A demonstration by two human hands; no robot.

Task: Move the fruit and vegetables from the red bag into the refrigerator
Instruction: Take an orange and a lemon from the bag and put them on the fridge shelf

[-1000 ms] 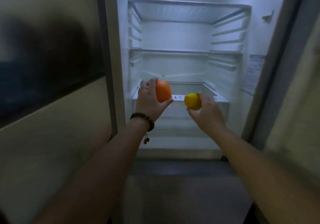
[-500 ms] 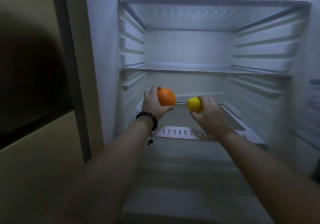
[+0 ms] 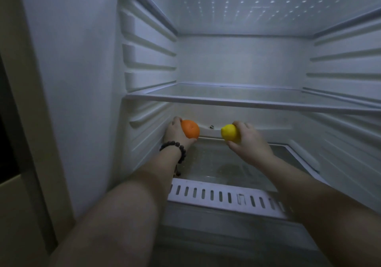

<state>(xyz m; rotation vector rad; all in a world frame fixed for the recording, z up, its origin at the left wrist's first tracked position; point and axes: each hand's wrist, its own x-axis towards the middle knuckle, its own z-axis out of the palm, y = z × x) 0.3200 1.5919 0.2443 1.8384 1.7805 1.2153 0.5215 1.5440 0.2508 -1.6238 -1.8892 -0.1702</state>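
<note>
One round, dimpled orange [image 3: 190, 129] is gripped by the left hand [image 3: 175, 132]; one smooth lemon [image 3: 229, 133] is clasped by the right hand [image 3: 250, 142].

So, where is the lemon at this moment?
The lemon is in the right hand, deep inside the fridge under the glass shelf, right of the orange held by the left hand.

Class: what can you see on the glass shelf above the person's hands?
The glass shelf shows nothing on it. Below it, the left hand holds an orange, the right hand a lemon.
</note>
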